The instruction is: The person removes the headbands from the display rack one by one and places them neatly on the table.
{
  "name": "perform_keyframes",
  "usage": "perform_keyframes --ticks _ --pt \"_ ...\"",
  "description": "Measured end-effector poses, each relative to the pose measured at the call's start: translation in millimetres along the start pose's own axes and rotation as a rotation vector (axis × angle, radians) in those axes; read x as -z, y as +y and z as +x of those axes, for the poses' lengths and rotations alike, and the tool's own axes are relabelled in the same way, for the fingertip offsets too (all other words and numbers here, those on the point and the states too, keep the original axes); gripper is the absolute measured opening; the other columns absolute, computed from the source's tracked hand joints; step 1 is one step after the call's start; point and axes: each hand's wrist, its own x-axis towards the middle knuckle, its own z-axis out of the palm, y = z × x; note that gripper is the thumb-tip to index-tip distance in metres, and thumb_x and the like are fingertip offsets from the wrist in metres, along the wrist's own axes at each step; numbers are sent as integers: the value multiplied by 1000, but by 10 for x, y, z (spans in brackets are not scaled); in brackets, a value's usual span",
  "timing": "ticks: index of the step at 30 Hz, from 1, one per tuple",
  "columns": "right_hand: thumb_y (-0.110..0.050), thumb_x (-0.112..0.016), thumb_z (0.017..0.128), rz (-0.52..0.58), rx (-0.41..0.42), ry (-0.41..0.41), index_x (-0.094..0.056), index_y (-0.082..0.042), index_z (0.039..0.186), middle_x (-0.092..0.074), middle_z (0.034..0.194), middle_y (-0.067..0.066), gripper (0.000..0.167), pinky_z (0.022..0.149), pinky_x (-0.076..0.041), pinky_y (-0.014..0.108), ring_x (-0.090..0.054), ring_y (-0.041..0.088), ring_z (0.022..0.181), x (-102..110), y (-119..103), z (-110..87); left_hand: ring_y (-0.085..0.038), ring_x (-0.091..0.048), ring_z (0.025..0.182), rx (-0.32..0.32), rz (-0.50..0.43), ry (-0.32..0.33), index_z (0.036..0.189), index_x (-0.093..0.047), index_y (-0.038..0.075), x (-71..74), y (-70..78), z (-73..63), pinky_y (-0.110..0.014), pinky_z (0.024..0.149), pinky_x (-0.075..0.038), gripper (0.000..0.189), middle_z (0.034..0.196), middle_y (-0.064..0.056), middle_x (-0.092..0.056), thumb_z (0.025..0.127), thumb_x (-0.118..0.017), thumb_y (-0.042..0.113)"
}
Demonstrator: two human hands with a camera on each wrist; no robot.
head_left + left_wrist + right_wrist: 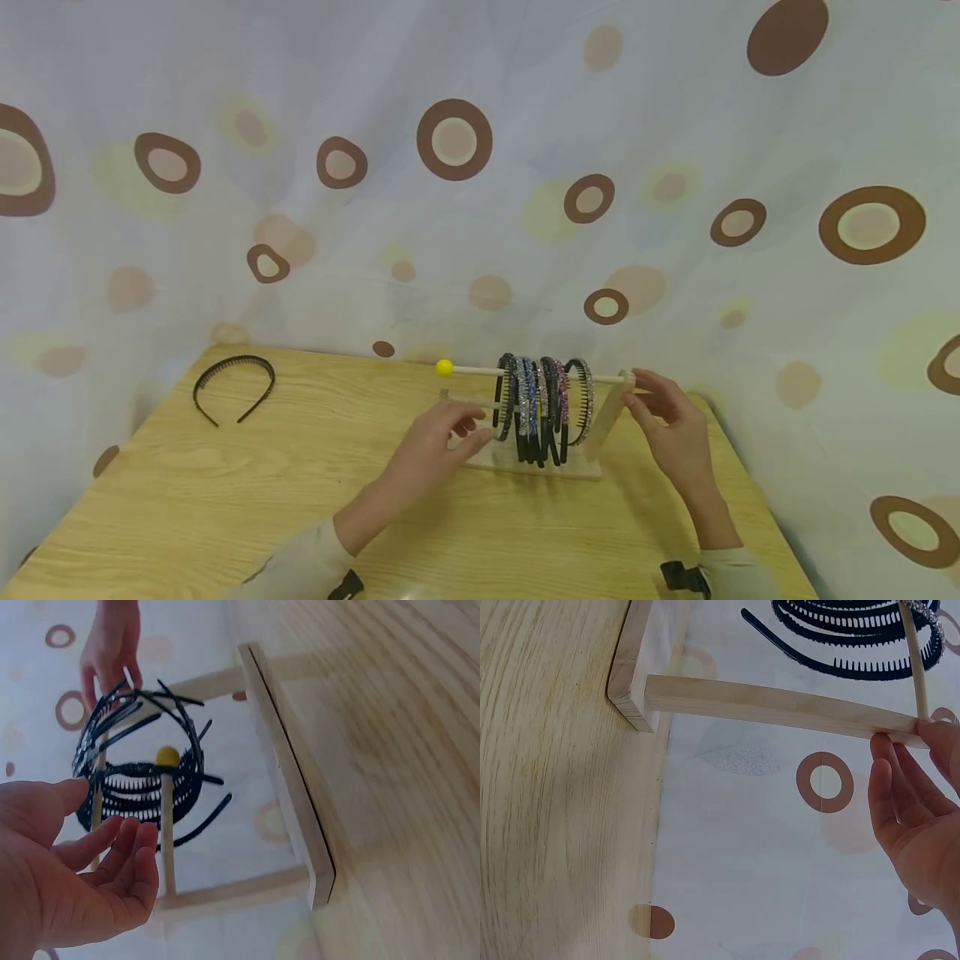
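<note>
Several headbands, black with teeth and some covered in glitter, hang side by side on the upper rod of a wooden rack. My right hand pinches the top of the rack's right upright between thumb and fingers, as the right wrist view shows. The left hand is beside the leftmost headband, fingers loosely bent and thumb apart from them. In the left wrist view nothing lies between that hand's thumb and fingers; the headbands are just beyond the fingertips.
A lone black toothed headband lies at the left back of the wooden table. One rod end carries a yellow ball; a second, lower rod also has a yellow ball. A dotted curtain rises behind the table.
</note>
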Motion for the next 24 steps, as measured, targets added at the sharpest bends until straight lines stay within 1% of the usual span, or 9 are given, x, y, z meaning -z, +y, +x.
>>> perform_keyframes --ticks 2,4,7,9,13,17,20,24 --pt "9 -70 92 1 2 6 -63 6 131 -67 116 25 40 81 -52 16 -68 8 94 -6 -13 0 -19 -61 99 4 -44 -17 136 -61 7 -122 30 37 -42 84 -54 48 117 -4 -64 101 -66 39" --pt "8 -70 93 -4 6 6 -63 6 131 -67 116 25 39 81 -52 16 -69 9 92 -7 -28 1 -20 -60 100 36 -93 -22 139 -57 7 -204 51 61 -41 84 -54 53 118 -4 -63 100 -67 41" --pt "8 -70 93 -23 23 0 -63 6 130 -68 115 24 38 81 -53 16 -70 13 90 3 -54 6 -18 -60 100 93 -167 -11 138 -55 8 -261 78 86 -38 82 -53 53 115 -3 -63 99 -68 42" --pt "8 -70 93 -38 39 -3 -63 7 130 -68 115 24 38 81 -52 15 -70 13 90 11 -57 13 -15 -59 99 116 -200 3 136 -55 9 -271 92 108 -35 81 -53 51 112 -2 -63 99 -69 42" --pt "11 -71 91 -63 63 -6 -62 7 130 -68 115 24 41 80 -52 14 -70 10 89 18 -45 22 -12 -60 98 98 -218 18 132 -58 11 -270 114 150 -35 82 -52 45 109 2 -64 99 -69 39" --pt "11 -71 91 -63 41 -7 -63 6 131 -69 115 21 41 80 -52 15 -71 16 90 20 -42 16 -11 -61 97 82 -230 22 130 -61 12 -276 130 185 -33 80 -53 41 106 6 -64 98 -71 35" --pt "9 -71 91 -57 30 -11 -63 5 131 -69 115 20 41 81 -52 15 -72 23 90 18 -44 7 -12 -62 97 72 -242 32 129 -62 11 -292 129 192 -32 78 -54 39 105 6 -65 98 -71 33" --pt "10 -71 91 -62 37 -15 -63 6 131 -68 115 21 41 81 -52 15 -72 24 90 20 -49 3 -13 -63 96 47 -232 64 125 -64 9 -302 142 195 -30 76 -54 34 104 6 -66 99 -72 28"
